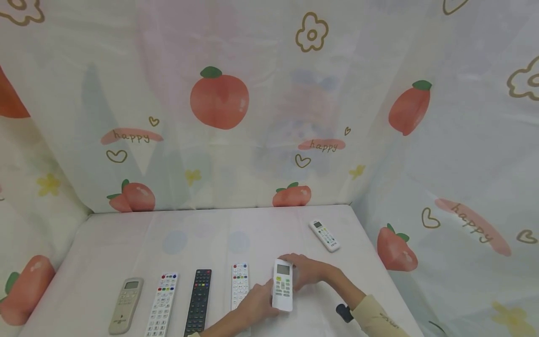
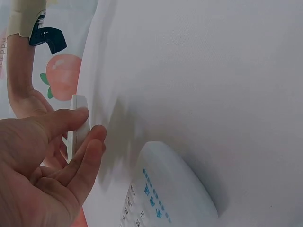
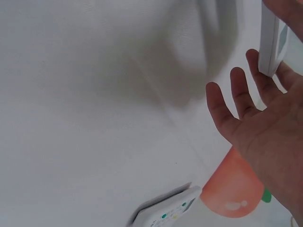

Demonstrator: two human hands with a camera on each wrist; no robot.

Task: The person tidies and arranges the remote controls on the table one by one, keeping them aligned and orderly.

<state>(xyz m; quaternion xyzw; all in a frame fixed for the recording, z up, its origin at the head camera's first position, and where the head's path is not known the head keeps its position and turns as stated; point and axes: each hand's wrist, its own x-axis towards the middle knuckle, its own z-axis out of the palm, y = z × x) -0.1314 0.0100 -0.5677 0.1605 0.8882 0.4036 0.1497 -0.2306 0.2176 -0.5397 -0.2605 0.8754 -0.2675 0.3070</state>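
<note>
Both hands hold a white air-conditioner remote [image 1: 282, 292] above the table, its screen and buttons facing up. My left hand [image 1: 258, 302] pinches its lower left side, the thumb and fingers on either edge in the left wrist view. At the top right edge, my right hand [image 1: 309, 271] holds it between thumb and index finger. In the right wrist view, the other right fingers [image 3: 220, 104] spread away from the remote's end [image 3: 268, 47]. Partly hidden by the left forearm, a white remote [image 1: 240, 281] with coloured buttons lies on the table.
To the left lie a black remote [image 1: 199, 299], a white remote [image 1: 162, 302] and a beige remote [image 1: 126, 306]. Another small white remote [image 1: 324, 236] rests at the back right of the table [image 1: 269, 234]. Printed curtains [image 1: 261, 154] stand behind and beside the table.
</note>
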